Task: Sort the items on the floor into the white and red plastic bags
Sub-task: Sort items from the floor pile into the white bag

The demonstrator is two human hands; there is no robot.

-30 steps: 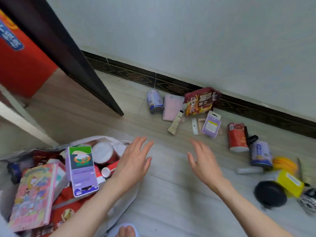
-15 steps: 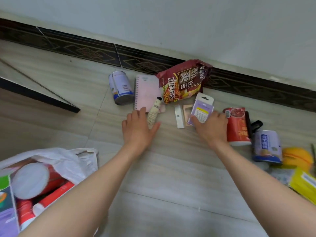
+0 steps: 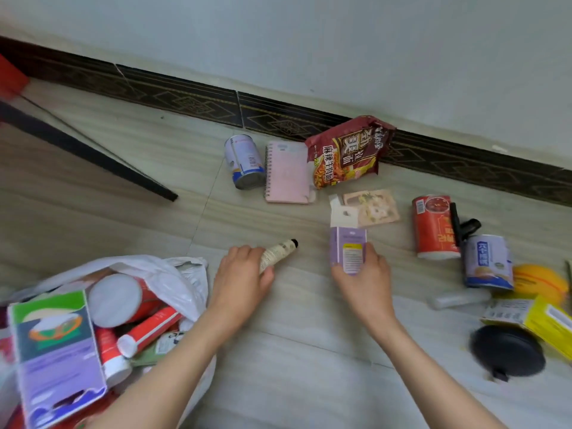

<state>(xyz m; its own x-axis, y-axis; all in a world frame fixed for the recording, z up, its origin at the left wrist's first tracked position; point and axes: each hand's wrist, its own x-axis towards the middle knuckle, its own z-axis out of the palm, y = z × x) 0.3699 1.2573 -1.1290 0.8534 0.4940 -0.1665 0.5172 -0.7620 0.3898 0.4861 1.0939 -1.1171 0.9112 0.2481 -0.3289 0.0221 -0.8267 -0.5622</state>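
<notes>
My left hand [image 3: 240, 278] grips a small cream tube [image 3: 278, 252] with a black cap, just above the floor. My right hand [image 3: 363, 281] holds a purple and white box [image 3: 346, 247] with a yellow label. The white plastic bag [image 3: 176, 274] lies open at lower left, holding a purple and green box [image 3: 55, 351], a red can [image 3: 120, 300] and red tubes. On the floor by the wall lie a blue and white can [image 3: 244, 161], a pink notebook [image 3: 286, 173], a dark red noodle packet [image 3: 348, 150] and a beige card [image 3: 374, 207].
At right lie a red can [image 3: 433, 226], a blue can [image 3: 487, 261], a black clip [image 3: 464, 227], an orange ball [image 3: 540, 281], a yellow box [image 3: 548, 323] and a black round lid [image 3: 507, 351]. A dark skirting [image 3: 185, 100] runs along the wall. A dark door edge [image 3: 93, 156] crosses the left.
My left hand has picked up the cream tube and my right hand the purple box; both have drawn back from the wall toward me. The beige card under the box now shows.
</notes>
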